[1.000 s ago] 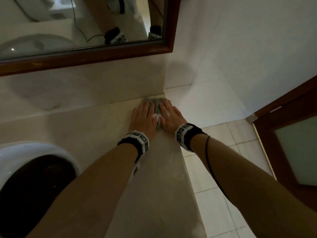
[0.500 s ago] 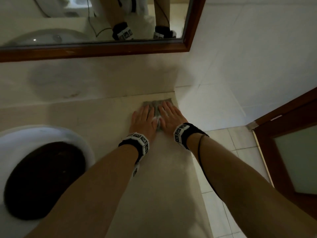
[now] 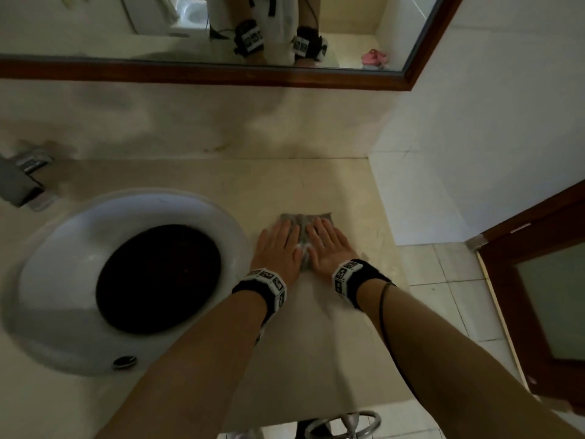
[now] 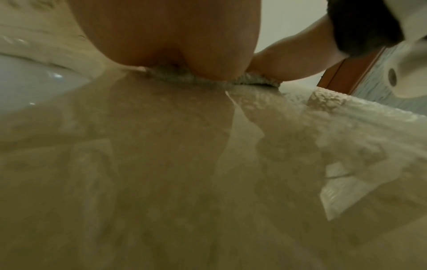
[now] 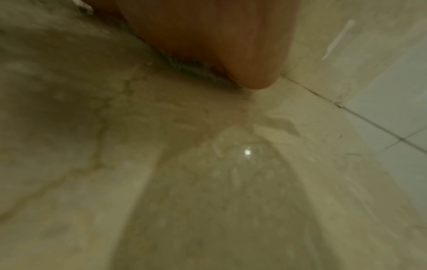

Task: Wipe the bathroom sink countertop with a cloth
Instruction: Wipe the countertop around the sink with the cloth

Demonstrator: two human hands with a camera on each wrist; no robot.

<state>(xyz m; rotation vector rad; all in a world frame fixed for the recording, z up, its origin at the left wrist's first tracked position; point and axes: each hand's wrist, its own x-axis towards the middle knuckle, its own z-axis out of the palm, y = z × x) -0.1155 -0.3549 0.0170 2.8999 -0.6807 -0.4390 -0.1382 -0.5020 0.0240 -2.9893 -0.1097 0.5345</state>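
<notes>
A grey cloth (image 3: 304, 220) lies flat on the beige stone countertop (image 3: 316, 185), right of the basin. My left hand (image 3: 278, 245) and right hand (image 3: 326, 243) lie side by side on it, fingers straight, pressing it down. In the left wrist view the heel of the left hand (image 4: 175, 36) sits on the cloth's pale edge (image 4: 254, 81), with the right hand (image 4: 289, 60) beside it. Under the right hand (image 5: 231, 45), the right wrist view shows a dark strip of cloth (image 5: 196, 69). The counter behind the hands looks wet and streaked.
A white round basin (image 3: 63, 248) with a dark bowl sits on the left, a chrome tap (image 3: 22, 182) behind it. A wood-framed mirror (image 3: 221, 74) hangs above the backsplash. The counter's right edge drops to a tiled floor (image 3: 443, 296) and a brown door (image 3: 538, 280).
Both hands have drawn the cloth back from the far right corner toward me along the counter. The head view has swung so more of the basin shows.
</notes>
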